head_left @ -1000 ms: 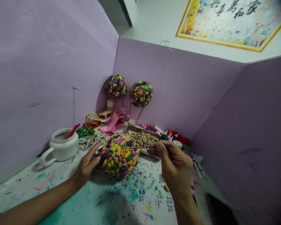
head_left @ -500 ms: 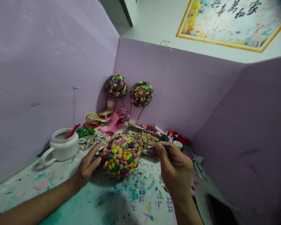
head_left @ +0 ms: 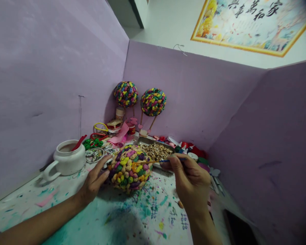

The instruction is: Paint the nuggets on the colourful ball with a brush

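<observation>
A ball covered in peanut shells [head_left: 129, 168] rests on the paint-spotted table, some shells painted yellow, purple, green, pink or orange and others bare tan. My left hand [head_left: 94, 178] grips its left side, fingers behind and thumb in front. Between the thumb and fingers of my right hand [head_left: 191, 177] is a thin paintbrush [head_left: 153, 162], blue at the handle. Its tip touches an orange-painted shell on the ball's face. Behind the ball sits a metal tray [head_left: 142, 139] holding shells [head_left: 156, 152].
A white mug [head_left: 69, 161] with a red-handled tool stands at left. Two finished-looking colourful balls [head_left: 126, 94] on sticks stand at the back. Paint bottles and red cloth [head_left: 197, 149] lie right of the tray. A dark flat object [head_left: 238, 228] is at lower right. Purple panels enclose the table.
The brush tip has shifted slightly left along the ball, and more orange shows on the shell there. My left hand keeps its hold on the ball.
</observation>
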Demonstrator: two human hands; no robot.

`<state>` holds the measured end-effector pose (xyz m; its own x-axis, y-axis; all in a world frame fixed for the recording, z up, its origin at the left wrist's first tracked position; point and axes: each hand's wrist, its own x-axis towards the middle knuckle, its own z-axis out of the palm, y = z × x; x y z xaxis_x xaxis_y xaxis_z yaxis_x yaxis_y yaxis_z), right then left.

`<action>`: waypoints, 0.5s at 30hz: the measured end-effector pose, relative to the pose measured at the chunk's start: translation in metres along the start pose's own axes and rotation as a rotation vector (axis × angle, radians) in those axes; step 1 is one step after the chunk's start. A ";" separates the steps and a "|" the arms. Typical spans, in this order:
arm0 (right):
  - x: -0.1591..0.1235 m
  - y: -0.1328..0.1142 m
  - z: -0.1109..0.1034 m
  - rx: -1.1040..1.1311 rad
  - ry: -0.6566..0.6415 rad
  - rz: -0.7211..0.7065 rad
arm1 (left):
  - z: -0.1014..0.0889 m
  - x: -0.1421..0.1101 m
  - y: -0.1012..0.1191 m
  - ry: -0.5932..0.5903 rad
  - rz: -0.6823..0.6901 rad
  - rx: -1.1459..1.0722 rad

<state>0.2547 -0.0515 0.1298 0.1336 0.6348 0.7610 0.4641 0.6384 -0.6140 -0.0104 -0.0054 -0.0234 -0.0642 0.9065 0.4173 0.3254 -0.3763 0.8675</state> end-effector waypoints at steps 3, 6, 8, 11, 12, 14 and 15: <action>0.000 -0.002 -0.001 -0.033 -0.022 -0.009 | 0.000 0.000 0.002 0.008 -0.014 -0.021; 0.000 -0.003 -0.002 0.005 0.004 0.000 | 0.001 0.000 0.005 0.011 -0.017 -0.030; 0.000 -0.002 -0.002 0.027 0.028 0.008 | 0.002 -0.001 0.008 0.030 -0.019 -0.041; 0.001 -0.002 0.001 0.040 0.018 0.011 | 0.003 -0.002 0.012 0.052 -0.022 -0.059; 0.001 -0.002 0.001 0.041 0.002 0.010 | 0.004 -0.002 0.013 0.052 -0.024 -0.062; 0.001 -0.002 0.001 0.035 -0.025 0.007 | 0.004 -0.002 0.014 0.050 -0.026 -0.065; 0.001 -0.003 0.001 0.031 -0.031 0.009 | 0.004 -0.002 0.014 0.050 -0.025 -0.064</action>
<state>0.2532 -0.0521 0.1323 0.1105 0.6535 0.7488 0.4353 0.6455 -0.6276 -0.0021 -0.0118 -0.0132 -0.1186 0.9057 0.4071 0.2625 -0.3668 0.8925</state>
